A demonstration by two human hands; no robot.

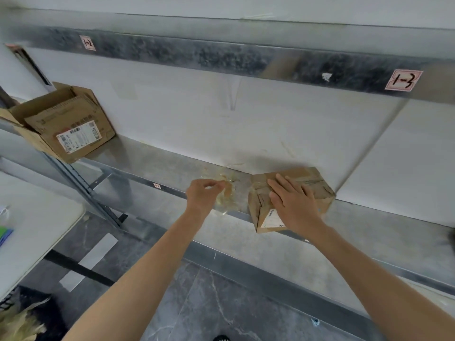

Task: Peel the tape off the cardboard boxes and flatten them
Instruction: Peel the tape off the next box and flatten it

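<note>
Galvanised metal shelf (157, 168) runs across in front of us at hand height, with a white wall panel (197, 119) behind it, beyond both hands. Upper shelf beam (221, 55) sits well above the hands. Dark marbled floor (197, 303) lies below our forearms. White table (37, 230) corner is well off to the left of the left hand.

Open cardboard box (61, 124): far left of the left hand, at the shelf end, tilted, flaps up, more cardboard standing inside it. White shipping label (78, 139) on its near face.

Small cardboard box (317, 185): directly under our right hand (293, 203), at the shelf's front edge. Closed, not flattened. Right hand lies palm-down on the top face, fingers straight and spread, nothing gripped. Printed label (272, 220) on the box's near side, just below that hand's thumb.

Our left hand (202, 195) is just left of the small box and apart from it. Its fingers are curled, thumb and forefinger pinching a crumpled strip of clear tape (227, 193). The tape hangs between the two hands, over the shelf edge. We cannot tell whether its far end touches the box.

Handwritten markers on the beam: 1-2 tag (88, 42) up-left of the left hand, 1-3 tag (403, 80) up-right of the right hand.
</note>
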